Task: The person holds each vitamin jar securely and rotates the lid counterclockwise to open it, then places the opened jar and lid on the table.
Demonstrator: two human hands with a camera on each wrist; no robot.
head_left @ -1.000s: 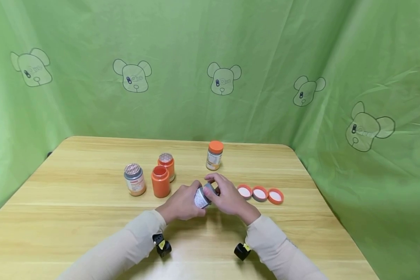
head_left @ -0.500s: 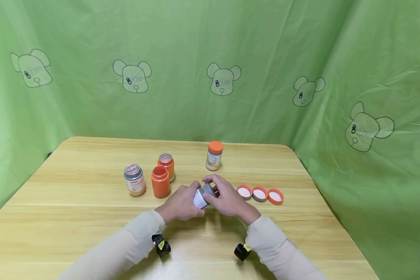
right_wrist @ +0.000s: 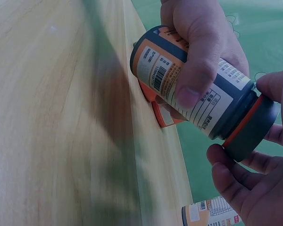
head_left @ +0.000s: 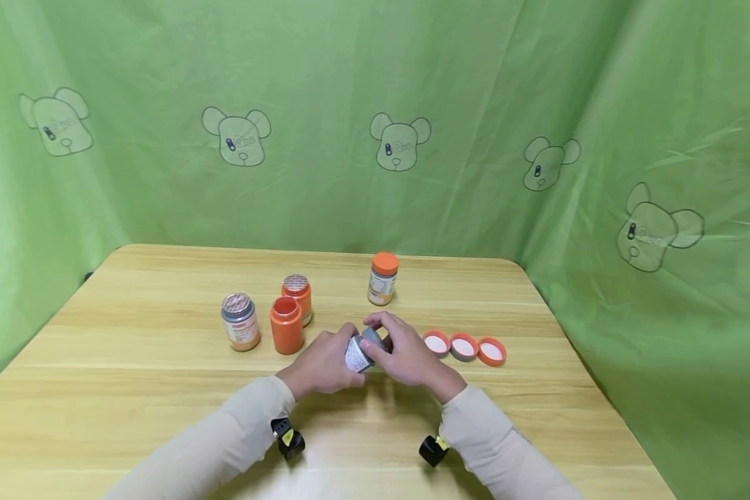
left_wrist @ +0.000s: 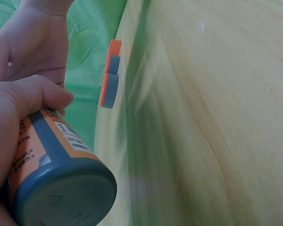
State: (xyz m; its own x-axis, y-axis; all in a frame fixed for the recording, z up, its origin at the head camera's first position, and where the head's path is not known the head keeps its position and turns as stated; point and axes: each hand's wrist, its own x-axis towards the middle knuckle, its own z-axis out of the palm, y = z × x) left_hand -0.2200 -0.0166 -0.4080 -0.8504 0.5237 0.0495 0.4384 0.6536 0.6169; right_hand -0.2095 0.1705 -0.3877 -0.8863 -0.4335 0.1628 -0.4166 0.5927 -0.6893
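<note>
Tilted above the table's middle, a grey-and-orange pill bottle (right_wrist: pixel 155 70) with a white label is gripped around its body by my left hand (head_left: pixel 328 361). Its base faces the left wrist camera. The thumb and fingers of my right hand (head_left: pixel 409 351) pinch the grey cap (right_wrist: pixel 254 129) at the bottle's top end. In the right wrist view an orange edge shows between cap and bottle, and the cap sits at the neck. Right of the hands, several caps lie in a row, white insides up, among them an orange cap (head_left: pixel 492 351).
At the left stand a grey foil-sealed bottle (head_left: pixel 242 330), an orange uncapped bottle (head_left: pixel 287 333) and, behind it, an orange foil-sealed bottle (head_left: pixel 300 295). A bottle with an orange lid (head_left: pixel 383 281) stands farther back. Green curtains (head_left: pixel 325 194) border the wooden table (head_left: pixel 162 389).
My right fingers and thumb have shifted around the grey cap, the thumb moving down and then back up. My left hand keeps holding the bottle in nearly the same place.
</note>
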